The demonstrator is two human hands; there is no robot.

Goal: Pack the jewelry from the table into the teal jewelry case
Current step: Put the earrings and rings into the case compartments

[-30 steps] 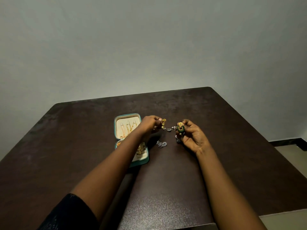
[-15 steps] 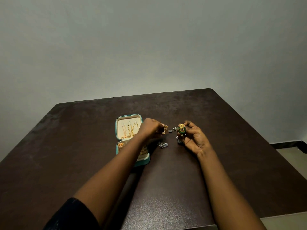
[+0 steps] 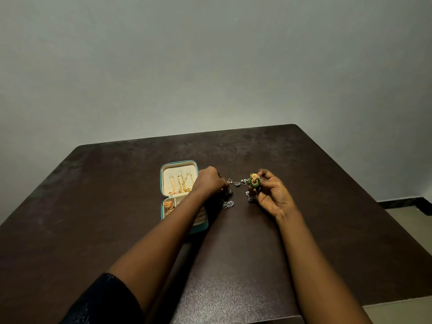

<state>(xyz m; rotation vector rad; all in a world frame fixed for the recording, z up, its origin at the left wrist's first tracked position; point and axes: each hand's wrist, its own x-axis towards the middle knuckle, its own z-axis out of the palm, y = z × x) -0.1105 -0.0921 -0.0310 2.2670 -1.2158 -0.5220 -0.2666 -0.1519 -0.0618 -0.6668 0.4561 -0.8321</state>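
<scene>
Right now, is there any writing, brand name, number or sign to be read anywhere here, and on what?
None can be read.
Teal jewelry case: no lettering shows on its rim or cream lining.
Green and gold earring in the right hand: ornament only, too small to show any mark.
Table and wall: plain, no sign.

A dark sleeve [image 3: 102,300] covers the left upper arm. Both forearms are bare. No rings or bracelets show.

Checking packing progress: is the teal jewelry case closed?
No, the teal jewelry case lies open on the table, gold chains showing in its lid.
</scene>
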